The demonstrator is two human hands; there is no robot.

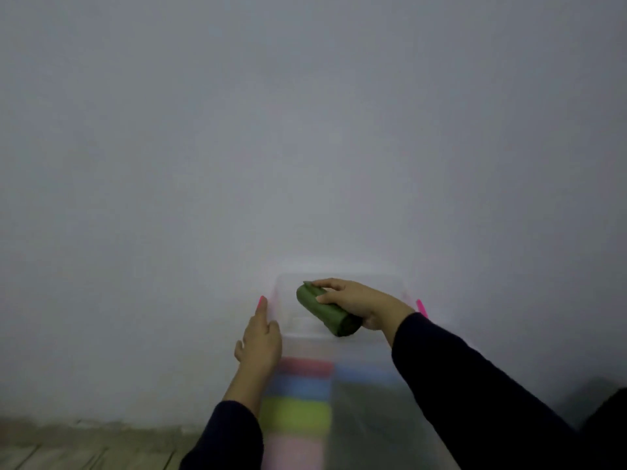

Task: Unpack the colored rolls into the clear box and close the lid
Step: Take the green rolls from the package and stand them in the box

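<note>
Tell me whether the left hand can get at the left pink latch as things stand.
Probably yes: the left hand lies open along the clear box wall, fingertips right beside the left pink latch, nothing between.

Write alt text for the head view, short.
A person's right hand holds a dark green roll over an open clear box with pink latches, while the left hand rests flat against the box's left side. Red, blue, yellow-green and pink rolls show blurred through the near wall.
</note>
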